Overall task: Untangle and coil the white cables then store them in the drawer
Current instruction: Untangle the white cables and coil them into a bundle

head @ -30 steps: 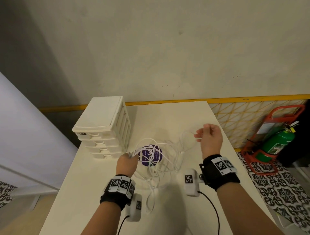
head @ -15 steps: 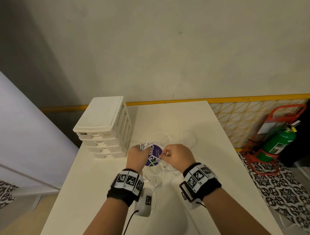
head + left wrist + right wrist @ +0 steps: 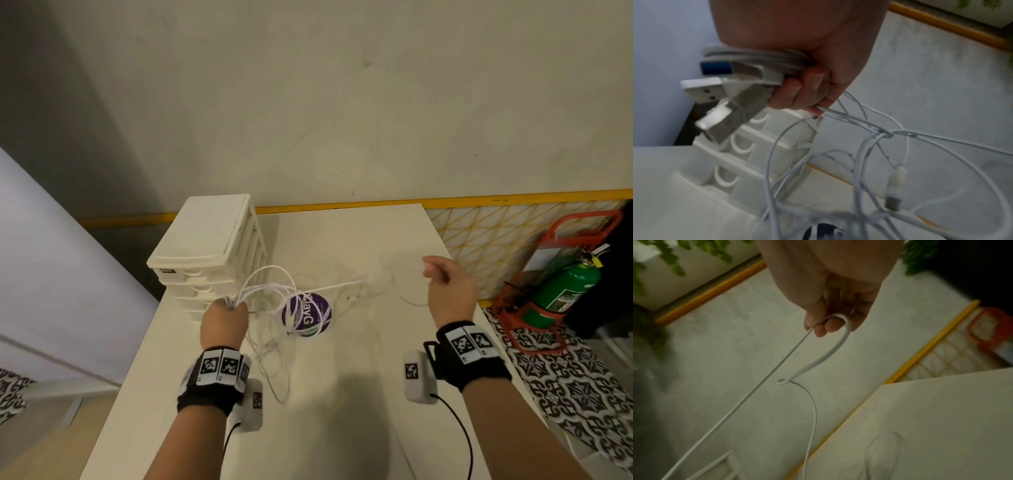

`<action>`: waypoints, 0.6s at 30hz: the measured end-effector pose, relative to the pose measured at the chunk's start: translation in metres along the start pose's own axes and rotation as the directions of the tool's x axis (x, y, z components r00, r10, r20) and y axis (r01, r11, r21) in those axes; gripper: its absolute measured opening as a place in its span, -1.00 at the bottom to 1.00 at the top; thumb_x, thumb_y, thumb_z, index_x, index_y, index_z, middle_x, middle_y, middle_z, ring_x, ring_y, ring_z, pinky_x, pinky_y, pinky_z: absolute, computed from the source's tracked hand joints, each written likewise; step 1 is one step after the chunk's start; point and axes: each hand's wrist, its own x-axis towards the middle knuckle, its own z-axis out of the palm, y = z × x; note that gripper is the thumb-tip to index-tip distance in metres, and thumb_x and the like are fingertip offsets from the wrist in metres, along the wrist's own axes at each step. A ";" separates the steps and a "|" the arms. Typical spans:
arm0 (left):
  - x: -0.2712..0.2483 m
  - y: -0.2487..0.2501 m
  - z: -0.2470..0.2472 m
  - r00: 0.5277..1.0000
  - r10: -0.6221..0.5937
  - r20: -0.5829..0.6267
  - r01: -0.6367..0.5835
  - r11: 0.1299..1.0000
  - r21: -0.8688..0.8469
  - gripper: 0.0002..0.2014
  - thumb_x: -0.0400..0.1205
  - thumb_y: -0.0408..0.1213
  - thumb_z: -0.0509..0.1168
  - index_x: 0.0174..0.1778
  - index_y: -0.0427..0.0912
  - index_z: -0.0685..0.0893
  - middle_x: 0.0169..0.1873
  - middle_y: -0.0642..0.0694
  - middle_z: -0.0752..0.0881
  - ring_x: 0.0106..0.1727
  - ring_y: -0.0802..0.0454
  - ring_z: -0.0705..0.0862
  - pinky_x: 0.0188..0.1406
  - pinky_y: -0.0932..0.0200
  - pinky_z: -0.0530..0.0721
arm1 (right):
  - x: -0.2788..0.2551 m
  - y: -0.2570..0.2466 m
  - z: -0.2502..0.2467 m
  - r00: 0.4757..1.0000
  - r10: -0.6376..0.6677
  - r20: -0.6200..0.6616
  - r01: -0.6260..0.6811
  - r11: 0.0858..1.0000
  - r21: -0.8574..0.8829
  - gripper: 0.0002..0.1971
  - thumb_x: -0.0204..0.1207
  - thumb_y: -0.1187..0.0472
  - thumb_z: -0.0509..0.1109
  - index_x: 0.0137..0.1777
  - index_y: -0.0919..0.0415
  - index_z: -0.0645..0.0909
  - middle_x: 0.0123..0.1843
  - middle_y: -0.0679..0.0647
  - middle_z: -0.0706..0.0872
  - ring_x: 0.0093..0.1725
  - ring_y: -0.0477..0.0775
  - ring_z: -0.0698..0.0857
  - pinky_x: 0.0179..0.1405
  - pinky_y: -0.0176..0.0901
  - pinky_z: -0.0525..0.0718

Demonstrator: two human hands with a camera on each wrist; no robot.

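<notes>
Left grip: left hand (image 3: 224, 320) curls tight round a bundle of white cables (image 3: 764, 59) — USB plugs (image 3: 719, 78) jut from the fist.
Right grip: right hand (image 3: 450, 289) at 2 o'clock pinches one strand (image 3: 838, 344), drawn taut.
Tangle: loops sag onto the table (image 3: 342, 394) over a purple disc (image 3: 306, 314); a knot (image 3: 887, 134) shows.
Drawer unit: drawer unit (image 3: 209, 246) at 11 o'clock, drawers closed.
Risk: hard pulling would likely cinch the knot — or drag plugs loose.
</notes>
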 end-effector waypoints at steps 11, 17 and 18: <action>0.006 0.018 -0.027 0.992 0.070 -0.109 -0.086 0.986 -0.143 -0.79 0.57 -0.32 0.23 -0.23 -0.43 0.59 -0.38 -0.30 0.61 -0.25 -0.29 0.60 -0.24 -0.02 0.55 | -0.004 0.077 -0.039 0.872 0.450 -0.195 -0.486 0.846 -0.219 -0.80 0.58 0.33 0.26 0.09 0.22 0.69 0.12 0.33 0.70 0.10 0.39 0.63 0.05 0.05 0.59; -0.016 0.049 -0.011 0.983 0.181 0.039 -0.167 0.958 -0.234 -0.79 0.58 -0.30 0.26 -0.38 -0.24 0.54 -0.48 -0.15 0.55 -0.36 -0.17 0.52 -0.34 0.06 0.50 | -0.011 0.059 0.000 0.939 0.295 0.180 -0.172 0.851 -0.496 -0.64 0.56 0.33 0.24 0.36 0.22 0.53 0.44 0.28 0.49 0.42 0.31 0.44 0.40 0.07 0.40; -0.019 0.052 -0.007 0.980 0.190 0.051 -0.172 0.954 -0.247 -0.79 0.57 -0.29 0.27 -0.38 -0.25 0.55 -0.49 -0.14 0.55 -0.39 -0.15 0.51 -0.37 0.08 0.49 | -0.015 0.042 0.010 0.976 0.080 0.203 0.007 0.918 -0.397 -0.66 0.55 0.33 0.27 0.32 0.22 0.56 0.38 0.25 0.54 0.38 0.26 0.48 0.37 0.02 0.43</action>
